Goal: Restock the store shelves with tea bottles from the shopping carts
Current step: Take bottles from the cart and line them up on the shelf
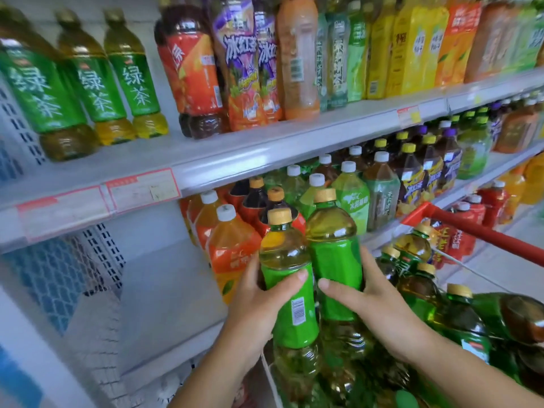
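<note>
My left hand (255,301) grips a large green-labelled tea bottle (290,301) with a tan cap, held upright. My right hand (365,295) grips a second, matching green tea bottle (335,260) right beside it; the two bottles touch. Both are lifted above the shopping cart (482,231) with the red handle, at lower right, which holds several more green tea bottles (459,319). The bottles sit in front of the lower shelf (164,290), whose left part is bare.
Orange-labelled bottles (232,254) stand on the lower shelf just right of the bare gap. The upper shelf (206,160) carries three small green tea bottles (88,83) at left, then red, purple, orange and yellow drinks. A perforated white panel (100,260) backs the shelf.
</note>
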Demonstrator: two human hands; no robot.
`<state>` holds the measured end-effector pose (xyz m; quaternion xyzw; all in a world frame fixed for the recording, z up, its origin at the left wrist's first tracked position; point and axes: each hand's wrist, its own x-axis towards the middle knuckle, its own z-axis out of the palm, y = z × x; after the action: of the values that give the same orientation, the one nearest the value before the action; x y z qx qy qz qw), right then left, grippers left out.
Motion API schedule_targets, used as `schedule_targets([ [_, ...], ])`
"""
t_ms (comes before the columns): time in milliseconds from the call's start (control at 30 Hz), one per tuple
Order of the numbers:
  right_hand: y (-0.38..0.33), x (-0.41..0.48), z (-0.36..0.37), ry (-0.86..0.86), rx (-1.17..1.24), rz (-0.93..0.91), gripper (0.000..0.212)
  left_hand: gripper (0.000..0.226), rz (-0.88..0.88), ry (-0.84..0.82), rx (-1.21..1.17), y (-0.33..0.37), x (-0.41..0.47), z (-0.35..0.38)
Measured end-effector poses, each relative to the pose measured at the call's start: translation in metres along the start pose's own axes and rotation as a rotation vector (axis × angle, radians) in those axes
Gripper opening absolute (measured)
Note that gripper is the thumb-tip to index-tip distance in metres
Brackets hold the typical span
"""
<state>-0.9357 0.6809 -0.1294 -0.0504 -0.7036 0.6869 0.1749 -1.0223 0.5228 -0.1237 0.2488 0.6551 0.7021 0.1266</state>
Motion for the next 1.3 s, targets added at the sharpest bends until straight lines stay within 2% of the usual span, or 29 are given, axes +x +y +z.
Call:
schedule_targets([
  [67,-0.015,0.013,0.016,-0.070,0.020,-0.029,0.065,0.041,0.062,0.059,0.030,0.024,0.006,-0.016],
  [167,-0.037,0.031,0.037,-0.191,0.060,-0.028,0.100,0.047,0.140,0.154,0.111,0.055,0.011,-0.041],
  [300,-0.070,0.054,0.057,-0.313,0.199,-0.118,0.082,0.031,0.199,0.246,0.136,0.091,0.008,-0.071],
  [433,-0.116,0.072,0.085,-0.400,0.243,-0.282,0.077,0.041,0.304,0.350,0.220,0.136,-0.004,-0.098],
  [500,-0.143,0.083,0.103,-0.411,0.220,-0.368,0.062,0.043,0.383,0.466,0.282,0.162,-0.012,-0.111],
  [600,-0.178,0.101,0.131,-0.388,0.164,-0.518,0.053,0.023,0.470,0.658,0.405,0.193,-0.020,-0.139],
  [733,-0.209,0.130,0.166,-0.291,0.047,-0.670,0.060,0.018,0.573,0.737,0.494,0.218,-0.026,-0.179],
  [833,-0.218,0.153,0.187,-0.227,-0.080,-0.750,0.072,0.021,0.603,0.732,0.499,0.228,-0.026,-0.197],
  [1000,-0.213,0.186,0.213,-0.193,-0.172,-0.671,0.074,0.022,0.617,0.657,0.385,0.237,-0.018,-0.209],
  [1200,-0.204,0.228,0.239,-0.126,-0.248,-0.507,0.071,0.033,0.627,0.635,0.354,0.234,-0.013,-0.219],
  [1300,-0.210,0.241,0.243,-0.149,-0.350,-0.458,0.074,0.031,0.622,0.641,0.357,0.232,-0.013,-0.221],
])
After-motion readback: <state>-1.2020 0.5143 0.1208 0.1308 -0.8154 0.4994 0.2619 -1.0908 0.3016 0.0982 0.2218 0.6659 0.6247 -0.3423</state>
